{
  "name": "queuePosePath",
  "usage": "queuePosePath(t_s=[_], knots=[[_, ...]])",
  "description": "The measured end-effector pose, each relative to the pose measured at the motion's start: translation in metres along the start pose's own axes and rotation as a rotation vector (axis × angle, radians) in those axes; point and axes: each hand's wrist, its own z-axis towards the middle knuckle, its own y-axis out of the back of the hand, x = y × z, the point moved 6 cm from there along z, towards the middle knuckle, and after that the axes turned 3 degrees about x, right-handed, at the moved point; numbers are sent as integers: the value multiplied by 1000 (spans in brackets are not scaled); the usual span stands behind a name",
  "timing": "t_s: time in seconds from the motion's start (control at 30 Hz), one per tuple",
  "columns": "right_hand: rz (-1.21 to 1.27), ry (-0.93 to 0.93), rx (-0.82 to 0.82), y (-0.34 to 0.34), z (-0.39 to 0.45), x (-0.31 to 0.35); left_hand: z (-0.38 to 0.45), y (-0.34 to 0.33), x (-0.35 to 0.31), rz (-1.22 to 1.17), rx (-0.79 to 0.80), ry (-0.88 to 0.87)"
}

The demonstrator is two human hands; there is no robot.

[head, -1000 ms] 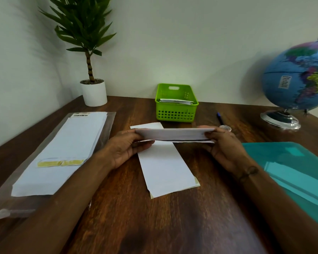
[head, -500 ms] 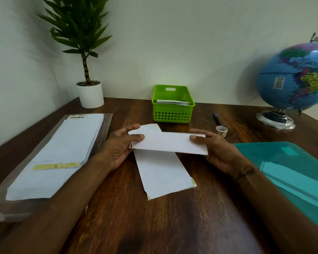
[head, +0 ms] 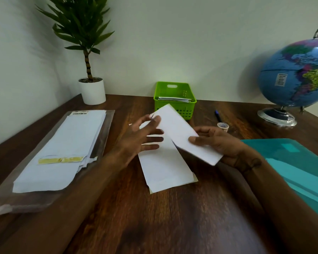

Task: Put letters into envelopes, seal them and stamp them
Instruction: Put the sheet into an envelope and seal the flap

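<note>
A folded white letter (head: 180, 132) is tilted above the desk, its far end toward the green basket. My right hand (head: 218, 143) pinches its near right part, thumb on top. My left hand (head: 141, 136) has its fingers spread, and the index fingertip touches the letter's far left edge. Beneath the hands a long white envelope (head: 165, 167) lies flat on the wooden desk (head: 154, 217), with a yellowish strip showing at its near end.
A clear bag holding a stack of envelopes (head: 62, 147) lies at the left. A green basket (head: 174, 101) with papers stands at the back, near a pen (head: 218, 115) and a small round tape roll (head: 222, 126). A teal folder (head: 297, 165), a globe (head: 297, 77) and a potted plant (head: 89, 70) are around the edges.
The letter has turned from lying crosswise to pointing diagonally away. My left hand has let go of its end and opened, while the right hand has kept its pinch.
</note>
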Motion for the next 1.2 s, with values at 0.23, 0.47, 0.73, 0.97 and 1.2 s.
queuePosePath(t_s=[0.23, 0.47, 0.73, 0.97, 1.2], knots=[[229, 165, -110, 30, -8, 12, -40, -40, 10, 1288, 552, 33], [104, 159, -157, 20, -9, 2, -38, -45, 5, 1381, 525, -114], [-59, 24, -339, 32, -6, -9, -34, -42, 12, 1365, 429, -116], [-123, -94, -287, 37, -6, -16, -29, -42, 13, 1322, 352, -140], [-139, -95, -298, 39, -3, -15, -28, -39, 13, 1257, 395, -175]])
